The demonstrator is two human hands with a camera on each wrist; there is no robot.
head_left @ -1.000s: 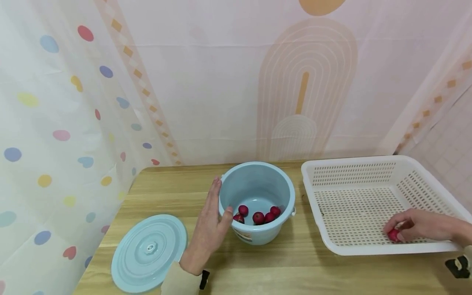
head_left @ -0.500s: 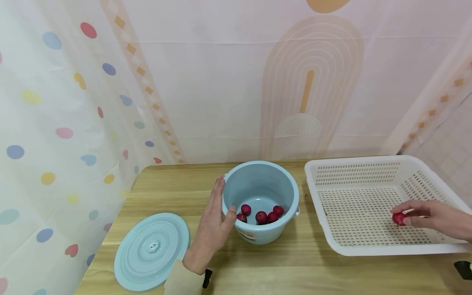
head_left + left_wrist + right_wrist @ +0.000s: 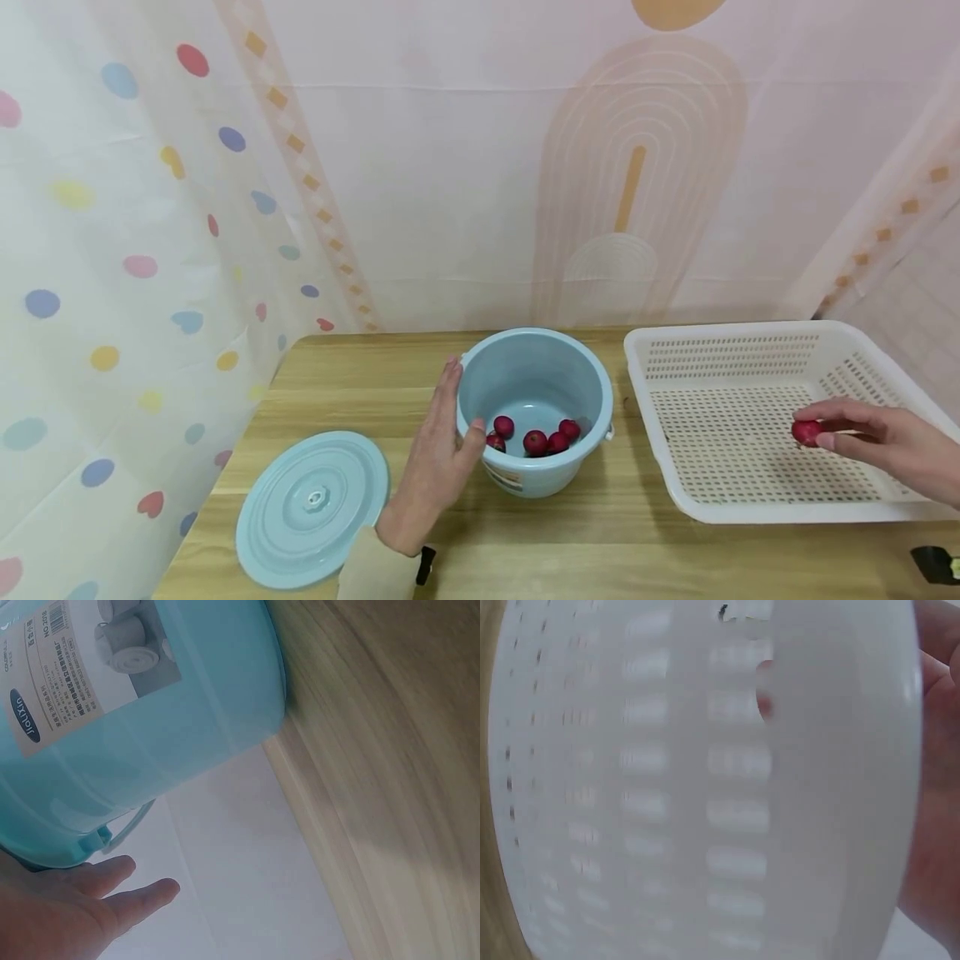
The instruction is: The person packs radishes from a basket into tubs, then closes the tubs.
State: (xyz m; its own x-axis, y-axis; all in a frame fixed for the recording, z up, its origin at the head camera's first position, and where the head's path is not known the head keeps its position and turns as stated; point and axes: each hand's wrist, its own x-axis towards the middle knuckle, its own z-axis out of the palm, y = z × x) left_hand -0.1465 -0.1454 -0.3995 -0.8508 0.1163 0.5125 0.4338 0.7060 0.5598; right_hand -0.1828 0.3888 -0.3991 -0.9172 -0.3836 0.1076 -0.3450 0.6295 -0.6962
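Observation:
A light blue bucket point(image 3: 547, 479) stands mid-table in the head view, with several small round red pieces of produce point(image 3: 536, 442) at its bottom. My left hand point(image 3: 431, 475) lies against its left side, fingers straight and thumb at the rim. In the left wrist view, a printed label point(image 3: 67, 682) shows on the bucket. Over the white perforated basket point(image 3: 727, 512), my right hand point(image 3: 885, 442) pinches one small round red piece of produce point(image 3: 806, 432) between thumb and fingers. The basket wall point(image 3: 817, 787) hides most of that hand in the right wrist view.
A round light blue lid point(image 3: 300, 533) lies flat on the wooden table point(image 3: 360, 367), left of my left hand. A patterned curtain point(image 3: 450, 167) hangs behind the table and along its left side. The bucket's handle point(image 3: 133, 827) hangs down its side.
My right hand has lifted the red piece of produce off the basket floor. My left hand stays at the bucket. The whole head view has shifted slightly.

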